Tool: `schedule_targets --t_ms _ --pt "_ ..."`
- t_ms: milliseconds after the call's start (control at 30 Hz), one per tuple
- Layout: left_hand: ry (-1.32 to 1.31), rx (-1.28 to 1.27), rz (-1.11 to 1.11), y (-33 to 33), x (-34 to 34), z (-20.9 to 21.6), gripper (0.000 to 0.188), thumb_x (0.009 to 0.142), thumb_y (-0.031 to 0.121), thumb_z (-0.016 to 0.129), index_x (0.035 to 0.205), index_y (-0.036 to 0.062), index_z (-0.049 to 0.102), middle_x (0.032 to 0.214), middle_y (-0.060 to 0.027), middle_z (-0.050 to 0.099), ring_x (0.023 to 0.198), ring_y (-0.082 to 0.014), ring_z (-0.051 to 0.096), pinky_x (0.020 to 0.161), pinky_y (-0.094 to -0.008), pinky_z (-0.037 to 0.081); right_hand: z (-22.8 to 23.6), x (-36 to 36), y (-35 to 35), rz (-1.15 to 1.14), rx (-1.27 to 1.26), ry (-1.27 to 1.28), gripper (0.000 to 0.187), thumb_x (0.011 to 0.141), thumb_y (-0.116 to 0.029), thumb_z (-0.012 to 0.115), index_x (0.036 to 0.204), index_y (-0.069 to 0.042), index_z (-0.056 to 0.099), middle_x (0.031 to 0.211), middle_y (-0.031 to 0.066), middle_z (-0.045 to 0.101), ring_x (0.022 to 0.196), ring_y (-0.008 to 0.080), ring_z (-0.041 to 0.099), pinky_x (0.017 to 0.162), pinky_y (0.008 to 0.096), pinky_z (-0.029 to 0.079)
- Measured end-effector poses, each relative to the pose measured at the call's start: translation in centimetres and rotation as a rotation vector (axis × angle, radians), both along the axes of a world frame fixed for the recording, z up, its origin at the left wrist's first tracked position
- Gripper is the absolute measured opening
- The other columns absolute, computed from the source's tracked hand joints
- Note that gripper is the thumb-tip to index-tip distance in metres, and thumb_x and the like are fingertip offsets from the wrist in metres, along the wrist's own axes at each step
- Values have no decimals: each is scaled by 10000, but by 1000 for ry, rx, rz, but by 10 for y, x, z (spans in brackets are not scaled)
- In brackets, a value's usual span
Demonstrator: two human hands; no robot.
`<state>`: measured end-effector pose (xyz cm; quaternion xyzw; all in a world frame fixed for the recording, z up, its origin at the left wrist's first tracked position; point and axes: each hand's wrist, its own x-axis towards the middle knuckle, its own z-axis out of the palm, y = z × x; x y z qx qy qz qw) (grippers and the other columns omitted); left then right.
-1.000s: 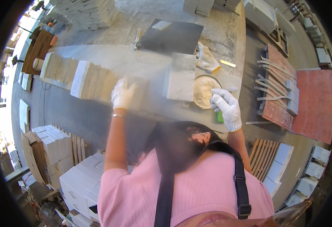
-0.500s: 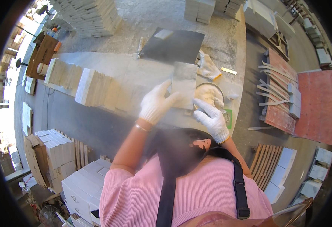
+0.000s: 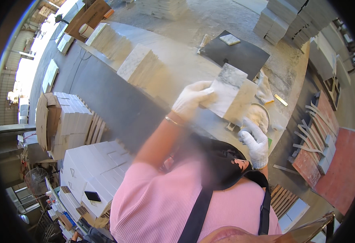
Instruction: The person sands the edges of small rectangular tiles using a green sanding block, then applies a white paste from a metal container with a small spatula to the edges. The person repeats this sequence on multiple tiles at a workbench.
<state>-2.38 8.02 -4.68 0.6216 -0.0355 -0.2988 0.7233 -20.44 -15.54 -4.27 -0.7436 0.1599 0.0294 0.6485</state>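
Note:
Grey-and-white marbled tile is gripped along its left edge by my white-gloved left hand, fingers closed on it. A second, tan-looking tile shows behind its right side; whether the two touch I cannot tell. My right hand, also gloved, hovers by the near rim of a round dish of pale material. Its fingers look partly bent and apart, with nothing visible in them. Past the tiles, a black sheet bears a small marbled piece. Beside that sheet rests a loose white glove.
Rows of stacked tiles stand along the table to the left. A yellowish strip lies near its right edge. White boxes with a dark phone are at lower left. A red board is at right.
The view has swung, shifting the table up and to the right. My left hand now holds the marbled tile in front of the other one. My right hand's fingers are more bent.

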Motion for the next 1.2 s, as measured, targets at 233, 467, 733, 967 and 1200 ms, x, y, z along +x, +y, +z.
schedule_targets --t_ms 233,467,733,967,1200 --pt "-226 341 189 110 59 -53 438 977 216 706 1343 -22 681 1205 -81 739 1039 -144 686 938 -300 539 5 -13 -16 -137 161 34 441 988 -64 654 1418 29 623 954 31 706 849 99 623 783 262 513" --pt "-229 578 231 157 90 -129 498 954 341 693 1311 -6 706 1300 -156 725 1166 -233 675 1001 -336 505 2 -19 -21 -146 189 45 455 992 -84 658 1432 22 614 966 34 703 851 102 622 789 261 513" --pt "-525 1377 11 104 67 -94 628 852 471 772 1393 175 654 1316 -181 674 1198 -377 644 1015 -487 511 2 -18 -23 -186 116 92 468 1006 -120 643 1457 -2 598 981 72 736 825 128 661 745 264 520" --pt "-719 1327 -193 41 8 -111 678 799 488 818 1390 228 609 1388 -171 609 1264 -389 595 1025 -508 506 -4 -23 -23 -207 122 95 471 1002 -140 662 1448 -3 605 992 78 735 838 132 667 755 265 525" --pt "-693 1324 -156 25 4 -112 633 755 438 843 1326 246 649 1330 -153 616 1176 -370 627 978 -499 523 -3 -29 -25 -246 182 120 468 989 -125 696 1434 2 619 1059 57 728 898 119 656 815 270 525"
